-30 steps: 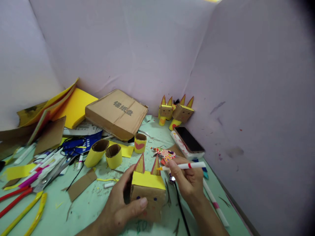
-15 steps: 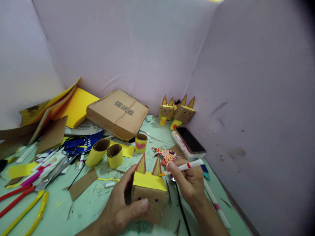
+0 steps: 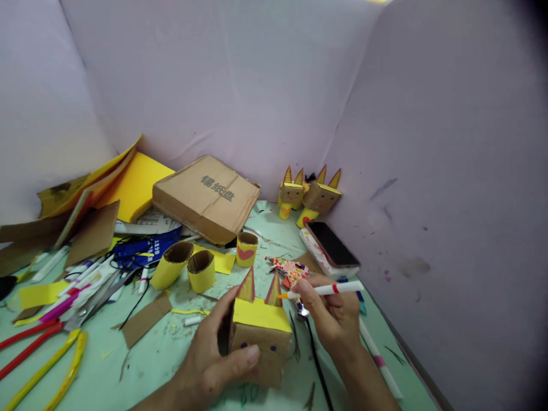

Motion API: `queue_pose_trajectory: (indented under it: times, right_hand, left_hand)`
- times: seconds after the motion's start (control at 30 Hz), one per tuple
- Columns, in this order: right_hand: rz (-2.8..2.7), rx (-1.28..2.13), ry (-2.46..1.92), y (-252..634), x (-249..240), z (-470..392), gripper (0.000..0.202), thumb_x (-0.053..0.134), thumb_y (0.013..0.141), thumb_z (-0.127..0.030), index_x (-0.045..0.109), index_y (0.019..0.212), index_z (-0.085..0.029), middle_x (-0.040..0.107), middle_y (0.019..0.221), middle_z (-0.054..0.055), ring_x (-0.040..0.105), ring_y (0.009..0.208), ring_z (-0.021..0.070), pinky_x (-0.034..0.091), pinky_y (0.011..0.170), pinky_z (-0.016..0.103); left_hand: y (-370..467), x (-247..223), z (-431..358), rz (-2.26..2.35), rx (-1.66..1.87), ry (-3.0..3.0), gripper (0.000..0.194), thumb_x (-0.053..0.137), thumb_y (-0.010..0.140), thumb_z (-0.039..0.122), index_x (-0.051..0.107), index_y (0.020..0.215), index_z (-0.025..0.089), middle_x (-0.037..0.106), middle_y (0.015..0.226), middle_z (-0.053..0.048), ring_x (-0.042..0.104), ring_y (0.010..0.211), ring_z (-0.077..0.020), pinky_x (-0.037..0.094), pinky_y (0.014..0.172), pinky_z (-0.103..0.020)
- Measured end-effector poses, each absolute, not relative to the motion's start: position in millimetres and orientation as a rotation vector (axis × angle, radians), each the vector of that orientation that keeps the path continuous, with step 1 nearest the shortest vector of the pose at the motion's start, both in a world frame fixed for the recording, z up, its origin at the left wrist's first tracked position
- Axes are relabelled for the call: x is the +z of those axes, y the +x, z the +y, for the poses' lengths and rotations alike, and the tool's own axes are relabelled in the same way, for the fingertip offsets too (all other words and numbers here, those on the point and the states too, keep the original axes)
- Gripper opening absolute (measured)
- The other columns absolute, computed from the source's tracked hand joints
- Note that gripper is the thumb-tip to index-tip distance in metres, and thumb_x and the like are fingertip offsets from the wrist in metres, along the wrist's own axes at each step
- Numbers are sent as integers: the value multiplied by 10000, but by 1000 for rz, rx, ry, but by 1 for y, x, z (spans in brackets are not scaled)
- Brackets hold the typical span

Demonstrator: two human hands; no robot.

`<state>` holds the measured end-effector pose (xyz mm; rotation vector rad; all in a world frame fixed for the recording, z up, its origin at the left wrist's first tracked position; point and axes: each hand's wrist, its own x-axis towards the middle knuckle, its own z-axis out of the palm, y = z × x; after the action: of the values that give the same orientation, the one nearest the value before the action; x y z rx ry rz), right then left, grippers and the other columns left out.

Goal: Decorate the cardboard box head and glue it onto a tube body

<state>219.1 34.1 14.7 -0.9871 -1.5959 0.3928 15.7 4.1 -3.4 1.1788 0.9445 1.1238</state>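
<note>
A small cardboard box head [image 3: 261,341] with a yellow top, two pointed ears and a drawn face stands upright near the table's front. My left hand [image 3: 216,354] is closed around its left side, thumb across the front. Between the thumb and fingers of my right hand [image 3: 331,319] is a white marker [image 3: 338,288] with a red band and an orange tip. That tip is at the right edge of the right ear [image 3: 274,291]; whether it touches cannot be made out. Beyond my right hand lies a patterned paper piece [image 3: 291,270].
Yellow cardboard tubes [image 3: 201,274] stand behind the box head. Pliers [image 3: 47,365], markers and scraps crowd the left. A flat carton [image 3: 208,197] lies at the back. Finished box figures [image 3: 321,197] stand in the far corner, with a phone [image 3: 333,244] nearer. A black cable [image 3: 317,359] runs forward.
My right hand has shifted slightly up and right, lifting the marker tip from the ear's base to higher on its edge. My left hand keeps its hold on the box head.
</note>
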Motion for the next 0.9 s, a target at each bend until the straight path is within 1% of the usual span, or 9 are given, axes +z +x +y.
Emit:
queue_pose_trajectory:
  times: [0.07,0.13,0.23,0.3,0.47,0.6,0.67,0.8,0.9]
  right_hand:
    - [-1606,406,-989,219,14,34,345,529,936,-243,519,596,-188,426,504,-52,377,460,94,275,457,246]
    - [-1594,400,-975,219,13,35,327,535,934,-235,542,610,-188,450,518,-49,395,469,95,288,461,242]
    - [-1528,362,-968,218,12,36,235,554,926,-210,621,701,-192,522,577,-39,439,496,95,321,476,233]
    - [-1503,355,-970,217,13,36,198,559,924,-210,648,748,-194,539,596,-38,442,495,92,322,468,226]
    - [-1560,437,-1013,215,15,35,271,560,918,-260,628,670,-173,462,506,-49,406,445,88,284,413,215]
    - [-1627,419,-1070,216,15,33,319,559,910,-289,629,625,-163,485,494,-30,427,438,94,291,408,219]
    - [-1610,394,-1073,216,15,33,317,553,912,-292,633,635,-162,485,493,-29,425,436,96,294,408,221]
    - [-1557,371,-1045,216,13,34,309,533,925,-280,631,654,-168,455,491,-42,402,438,94,299,415,222]
    - [-1583,388,-1052,215,13,34,290,557,909,-280,633,653,-168,469,496,-38,417,437,96,300,409,219]
  left_hand:
    - [16,-3,4,963,1121,1178,891,804,599,422,486,1396,183,523,1457,-84,403,1360,-415,488,1014,-431]
    - [16,-2,4,962,1122,1177,892,805,599,418,484,1396,177,525,1454,-88,418,1351,-416,486,1017,-436]
    - [17,-2,4,921,1137,1165,878,802,602,399,484,1391,182,511,1468,-80,424,1353,-399,490,1013,-421]
    - [17,-2,4,914,1142,1163,867,803,602,393,493,1385,189,521,1460,-74,430,1352,-389,495,1009,-406]
    - [17,-3,4,942,1160,1150,850,813,591,388,518,1364,195,561,1425,-71,457,1335,-377,506,1000,-391]
    - [17,-3,4,936,1153,1151,859,807,594,398,512,1369,175,594,1386,-90,448,1339,-385,509,996,-404]
    - [17,-2,5,933,1144,1149,870,803,600,399,497,1383,170,612,1364,-96,453,1335,-388,508,995,-413]
    - [18,-2,5,941,1171,1135,863,818,583,384,521,1365,174,565,1415,-97,461,1326,-395,504,999,-417]
    - [19,-2,5,930,1181,1129,844,821,582,383,534,1350,182,579,1401,-93,465,1324,-393,510,990,-411]
